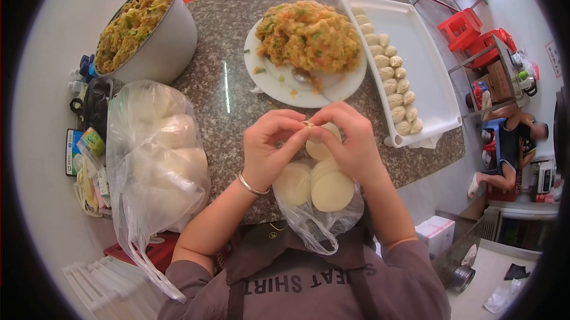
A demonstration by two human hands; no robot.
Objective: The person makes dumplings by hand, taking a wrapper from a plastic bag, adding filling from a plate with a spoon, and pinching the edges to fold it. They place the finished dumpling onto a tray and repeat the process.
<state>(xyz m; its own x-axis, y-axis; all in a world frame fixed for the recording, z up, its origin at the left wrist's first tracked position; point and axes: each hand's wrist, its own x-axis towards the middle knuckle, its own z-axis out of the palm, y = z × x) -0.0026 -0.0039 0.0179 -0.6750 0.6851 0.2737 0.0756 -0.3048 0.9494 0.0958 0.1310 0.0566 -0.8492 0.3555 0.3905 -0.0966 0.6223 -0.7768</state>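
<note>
My left hand and my right hand meet in front of me, thumbs and fingertips pinching a dumpling that my fingers mostly hide. Beneath them, round dough wrappers lie in stacks on a clear plastic bag at the table's near edge. Just beyond my hands stands a white plate heaped with orange and green filling. A spoon rests in the filling. To the right, a white tray holds rows of pleated dumplings.
A large metal pot of filling stands at the back left. Nearer, a plastic bag of stacked wrappers sits by the table's left edge. Small items crowd the wall side. A seated person is at the far right, near red stools.
</note>
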